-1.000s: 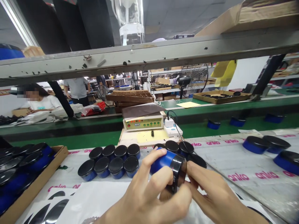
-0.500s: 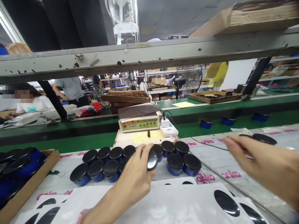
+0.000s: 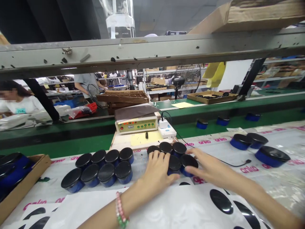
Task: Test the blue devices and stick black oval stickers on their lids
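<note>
White sheets (image 3: 181, 210) with black ovals are laid nearest. The two hands are kept apart from each other. The left hand (image 3: 156, 171) is laid over the middle group of blue round pots (image 3: 175, 163) with black tops; whether one is gripped under it cannot be told. The right hand (image 3: 211, 163) is spread, thumb and fingers apart, by the front right pot. Eight left pots (image 3: 106, 171) are lined up in two rows. Behind, a box with red lights (image 3: 137, 124) is seen.
</note>
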A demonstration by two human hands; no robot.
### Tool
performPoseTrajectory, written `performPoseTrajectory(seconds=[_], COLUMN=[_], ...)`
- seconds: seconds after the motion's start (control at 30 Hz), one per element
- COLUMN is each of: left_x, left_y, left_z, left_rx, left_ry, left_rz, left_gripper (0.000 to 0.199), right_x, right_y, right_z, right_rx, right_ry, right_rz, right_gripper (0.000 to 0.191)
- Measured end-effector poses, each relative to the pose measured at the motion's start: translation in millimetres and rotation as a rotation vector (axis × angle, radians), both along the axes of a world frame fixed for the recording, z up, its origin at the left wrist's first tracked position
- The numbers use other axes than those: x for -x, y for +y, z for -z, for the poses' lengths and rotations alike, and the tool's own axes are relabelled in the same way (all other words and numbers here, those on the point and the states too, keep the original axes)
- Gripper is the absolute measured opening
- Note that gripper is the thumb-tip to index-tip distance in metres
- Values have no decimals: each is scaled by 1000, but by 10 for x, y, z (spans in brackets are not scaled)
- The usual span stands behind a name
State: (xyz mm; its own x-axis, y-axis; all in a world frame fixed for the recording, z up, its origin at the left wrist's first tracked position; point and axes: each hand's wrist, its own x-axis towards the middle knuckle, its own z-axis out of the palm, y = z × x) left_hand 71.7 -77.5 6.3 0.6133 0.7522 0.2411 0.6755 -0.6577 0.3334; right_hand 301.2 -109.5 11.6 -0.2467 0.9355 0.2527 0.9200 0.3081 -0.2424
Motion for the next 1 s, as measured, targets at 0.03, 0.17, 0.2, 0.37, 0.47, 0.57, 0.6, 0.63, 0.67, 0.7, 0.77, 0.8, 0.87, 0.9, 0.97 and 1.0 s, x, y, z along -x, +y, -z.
performPoseTrajectory(seconds=[0.03, 0.17, 0.2, 0.37, 0.47, 0.57, 0.6, 0.63, 0.67, 0.7, 0.77, 0.8, 0.87, 0.9, 0.97, 1.0], left_x=[-66, -179, -173, -112, -105, -101, -93, -77, -51, -12, 107, 185, 356, 442, 604, 686], left_y=[18, 44, 41, 14, -13, -70, -91, -111, -127, -138, -153, -161, -189, -210, -261, -282], left_z=[36, 175, 190, 184, 128, -3, -61, -124, -188, -248, -349, -387, -433, -445, -458, -463], left_rx=[-15, -18, -14, 29, 84, 105, 93, 73, 49, 26, -9, -16, -18, -16, 4, 18], left_ry=[17, 18, 14, 15, -47, -233, -303, -366, -418, -456, -494, -499, -488, -479, -456, -448], left_rz=[1, 39, 58, 135, 134, 158, 181, 208, 233, 251, 248, 227, 150, 100, 2, -41], left_gripper=[61, 63, 64, 69, 76, 85, 90, 94, 97, 99, 100, 101, 104, 105, 104, 103], right_x=[140, 259, 215, 36, 50, 159, 222, 297, 385, 482, 698, 814, 1056, 1183, 1439, 1559], right_y=[-1, -6, -10, -20, -27, -56, -65, -70, -69, -62, -23, 6, 77, 113, 178, 204], right_z=[6, 34, 35, 13, -70, -238, -303, -368, -428, -481, -559, -583, -605, -607, -601, -600], right_rx=[43, 83, 94, 56, -2, -78, -91, -99, -103, -109, -118, -116, -89, -69, -17, 13], right_ry=[3, -4, 19, 88, 139, 257, 297, 330, 349, 355, 351, 353, 374, 390, 414, 417], right_rz=[-10, -65, -92, -125, -87, -51, -71, -109, -160, -215, -322, -367, -430, -447, -470, -486], right_gripper=[38, 34, 32, 16, 18, 22, 23, 24, 24, 23, 20, 19, 17, 17, 17, 17])
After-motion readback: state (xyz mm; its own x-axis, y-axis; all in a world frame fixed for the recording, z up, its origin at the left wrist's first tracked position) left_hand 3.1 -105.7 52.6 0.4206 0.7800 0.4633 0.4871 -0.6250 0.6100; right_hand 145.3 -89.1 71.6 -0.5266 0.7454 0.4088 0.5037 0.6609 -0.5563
